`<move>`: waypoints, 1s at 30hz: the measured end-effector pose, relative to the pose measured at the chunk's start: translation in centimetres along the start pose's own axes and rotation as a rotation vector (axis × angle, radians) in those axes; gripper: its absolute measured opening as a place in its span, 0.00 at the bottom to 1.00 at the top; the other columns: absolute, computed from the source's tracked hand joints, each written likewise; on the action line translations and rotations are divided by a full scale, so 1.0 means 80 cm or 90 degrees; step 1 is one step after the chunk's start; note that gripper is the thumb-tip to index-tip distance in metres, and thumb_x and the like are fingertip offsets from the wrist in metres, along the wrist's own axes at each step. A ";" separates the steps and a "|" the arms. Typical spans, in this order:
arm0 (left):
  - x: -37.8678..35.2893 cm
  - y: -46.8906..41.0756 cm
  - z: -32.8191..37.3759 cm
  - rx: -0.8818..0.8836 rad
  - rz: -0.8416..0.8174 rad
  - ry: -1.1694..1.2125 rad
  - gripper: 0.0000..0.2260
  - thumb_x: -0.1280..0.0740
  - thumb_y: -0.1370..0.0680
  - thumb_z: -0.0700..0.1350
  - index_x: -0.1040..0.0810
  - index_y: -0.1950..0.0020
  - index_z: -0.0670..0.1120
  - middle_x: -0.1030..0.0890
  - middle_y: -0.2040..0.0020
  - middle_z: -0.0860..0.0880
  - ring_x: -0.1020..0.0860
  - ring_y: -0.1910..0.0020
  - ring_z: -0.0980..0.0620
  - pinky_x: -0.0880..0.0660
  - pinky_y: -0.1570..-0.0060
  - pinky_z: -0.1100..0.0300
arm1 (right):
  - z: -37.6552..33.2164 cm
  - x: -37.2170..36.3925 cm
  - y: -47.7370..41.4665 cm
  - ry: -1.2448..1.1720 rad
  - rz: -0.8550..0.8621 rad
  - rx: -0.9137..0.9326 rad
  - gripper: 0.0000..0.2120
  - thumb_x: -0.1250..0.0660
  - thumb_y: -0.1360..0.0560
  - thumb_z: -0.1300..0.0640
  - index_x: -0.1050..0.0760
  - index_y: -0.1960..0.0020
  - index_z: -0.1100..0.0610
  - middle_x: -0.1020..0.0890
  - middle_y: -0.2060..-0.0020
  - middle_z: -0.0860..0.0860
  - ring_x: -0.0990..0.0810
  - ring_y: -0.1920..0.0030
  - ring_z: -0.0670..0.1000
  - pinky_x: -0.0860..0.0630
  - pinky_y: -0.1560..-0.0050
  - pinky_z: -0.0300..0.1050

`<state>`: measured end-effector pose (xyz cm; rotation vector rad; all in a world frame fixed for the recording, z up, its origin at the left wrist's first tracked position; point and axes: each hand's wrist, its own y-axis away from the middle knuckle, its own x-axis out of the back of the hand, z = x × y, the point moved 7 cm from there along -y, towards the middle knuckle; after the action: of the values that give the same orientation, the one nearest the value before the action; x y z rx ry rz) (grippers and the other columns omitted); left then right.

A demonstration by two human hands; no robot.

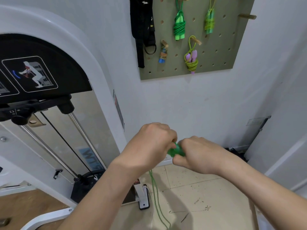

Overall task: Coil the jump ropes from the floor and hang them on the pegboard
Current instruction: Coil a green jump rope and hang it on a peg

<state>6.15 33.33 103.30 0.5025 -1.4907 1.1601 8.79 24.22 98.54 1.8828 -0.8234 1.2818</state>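
Observation:
Both my hands meet in front of the wall, low in the view. My left hand [154,143] and my right hand [197,155] both grip the green handles [177,151] of a green jump rope. Its cord [156,195] hangs doubled from under my left hand down to the floor. Above, the olive pegboard [235,52] carries several coiled ropes: a bright green one [179,27], a yellow-green one [209,22], a purple-handled one [191,61] and a small blue-handled one [163,53]. A wooden peg [247,16] at the board's right edge is bare.
A cable weight machine [49,90] with steel guide rods fills the left side. Black straps [143,29] hang left of the pegboard. The tiled floor [199,196] below is dusty. A wall corner stands at the right [259,130].

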 end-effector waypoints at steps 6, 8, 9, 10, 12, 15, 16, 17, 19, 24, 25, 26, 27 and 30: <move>0.001 -0.007 -0.045 0.251 -0.009 0.445 0.05 0.23 0.34 0.40 0.16 0.66 0.50 0.17 0.66 0.53 0.21 0.65 0.59 0.25 0.60 0.66 | -0.007 0.019 0.017 -0.059 -0.033 0.068 0.16 0.37 0.30 0.45 0.34 0.66 0.56 0.31 0.73 0.50 0.34 0.72 0.50 0.36 0.70 0.45; -0.008 -0.008 -0.049 0.266 -0.072 0.546 0.06 0.24 0.32 0.40 0.16 0.66 0.50 0.17 0.68 0.52 0.21 0.66 0.60 0.25 0.61 0.66 | -0.012 0.023 0.022 -0.113 -0.037 0.101 0.15 0.36 0.31 0.47 0.36 0.67 0.56 0.34 0.74 0.49 0.37 0.73 0.48 0.38 0.70 0.46; -0.013 -0.008 -0.049 0.263 -0.108 0.604 0.05 0.24 0.33 0.42 0.16 0.66 0.50 0.17 0.69 0.52 0.21 0.67 0.59 0.25 0.62 0.65 | -0.016 0.026 0.025 -0.137 -0.038 0.119 0.15 0.35 0.31 0.48 0.37 0.68 0.56 0.35 0.75 0.48 0.38 0.73 0.48 0.39 0.70 0.46; -0.019 -0.006 -0.046 0.246 -0.144 0.672 0.04 0.22 0.34 0.45 0.16 0.67 0.50 0.18 0.69 0.52 0.22 0.69 0.59 0.26 0.64 0.66 | -0.020 0.028 0.028 -0.158 -0.037 0.136 0.15 0.35 0.31 0.50 0.37 0.68 0.56 0.36 0.75 0.48 0.38 0.73 0.48 0.39 0.71 0.46; -0.032 -0.004 -0.037 0.231 -0.192 0.845 0.12 0.21 0.40 0.54 0.17 0.68 0.48 0.19 0.71 0.52 0.23 0.72 0.59 0.28 0.69 0.68 | -0.026 0.034 0.034 -0.219 -0.040 0.167 0.15 0.34 0.30 0.52 0.37 0.69 0.56 0.37 0.76 0.47 0.39 0.74 0.47 0.41 0.72 0.45; -0.050 -0.005 -0.028 0.299 -0.133 1.019 0.10 0.24 0.33 0.49 0.20 0.70 0.47 0.22 0.74 0.50 0.24 0.75 0.55 0.30 0.75 0.67 | -0.027 0.047 0.035 -0.373 -0.012 0.208 0.22 0.32 0.28 0.44 0.33 0.69 0.59 0.36 0.76 0.47 0.38 0.75 0.47 0.41 0.73 0.41; -0.057 -0.006 -0.028 0.340 -0.093 1.030 0.10 0.29 0.28 0.43 0.21 0.70 0.46 0.23 0.74 0.49 0.26 0.76 0.52 0.33 0.78 0.68 | -0.023 0.052 0.032 -0.440 0.016 0.206 0.25 0.35 0.28 0.39 0.29 0.69 0.60 0.35 0.77 0.47 0.37 0.75 0.47 0.40 0.73 0.39; -0.063 -0.006 -0.026 0.372 -0.059 1.025 0.13 0.35 0.25 0.39 0.22 0.70 0.46 0.24 0.75 0.47 0.29 0.77 0.51 0.38 0.80 0.69 | -0.016 0.054 0.028 -0.504 0.050 0.192 0.28 0.39 0.27 0.35 0.26 0.68 0.60 0.35 0.77 0.49 0.37 0.75 0.48 0.39 0.74 0.39; -0.069 -0.007 -0.020 0.388 0.001 1.017 0.20 0.45 0.19 0.39 0.24 0.68 0.47 0.26 0.75 0.45 0.37 0.80 0.54 0.47 0.81 0.66 | -0.001 0.053 0.020 -0.588 0.119 0.137 0.34 0.47 0.21 0.36 0.24 0.67 0.64 0.34 0.78 0.55 0.37 0.76 0.50 0.40 0.75 0.39; -0.078 0.004 -0.025 0.440 0.147 0.849 0.16 0.45 0.18 0.39 0.23 0.60 0.50 0.31 0.74 0.52 0.38 0.76 0.55 0.42 0.77 0.66 | 0.022 0.028 0.007 -0.729 0.219 -0.028 0.26 0.51 0.17 0.50 0.28 0.59 0.70 0.34 0.81 0.52 0.40 0.81 0.47 0.43 0.79 0.35; -0.081 0.007 -0.021 0.441 0.148 0.809 0.14 0.44 0.17 0.40 0.23 0.57 0.50 0.31 0.73 0.52 0.37 0.75 0.55 0.40 0.76 0.66 | 0.027 0.026 0.005 -0.757 0.238 -0.056 0.24 0.51 0.17 0.51 0.27 0.59 0.66 0.34 0.81 0.52 0.40 0.81 0.46 0.43 0.79 0.35; -0.085 0.012 -0.018 0.432 0.144 0.760 0.12 0.44 0.17 0.41 0.23 0.55 0.51 0.30 0.73 0.53 0.36 0.74 0.54 0.38 0.74 0.65 | 0.033 0.026 0.003 -0.778 0.258 -0.082 0.23 0.51 0.17 0.51 0.26 0.59 0.63 0.33 0.81 0.52 0.40 0.81 0.46 0.43 0.79 0.35; -0.085 0.016 -0.014 0.415 0.138 0.702 0.12 0.44 0.17 0.42 0.23 0.52 0.54 0.30 0.73 0.54 0.35 0.73 0.54 0.36 0.72 0.63 | 0.038 0.025 0.000 -0.779 0.275 -0.102 0.22 0.52 0.17 0.50 0.26 0.60 0.61 0.33 0.80 0.52 0.39 0.81 0.46 0.43 0.79 0.35; -0.073 0.025 -0.009 0.351 0.122 0.524 0.11 0.41 0.19 0.44 0.22 0.42 0.54 0.30 0.73 0.55 0.32 0.72 0.57 0.33 0.67 0.61 | 0.050 0.022 -0.008 -0.701 0.309 -0.127 0.22 0.51 0.18 0.48 0.28 0.61 0.59 0.31 0.80 0.49 0.36 0.79 0.46 0.38 0.75 0.39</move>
<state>6.54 33.12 97.09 0.1873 -0.5074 1.6746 11.80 21.04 99.04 2.2350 -1.9613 0.2394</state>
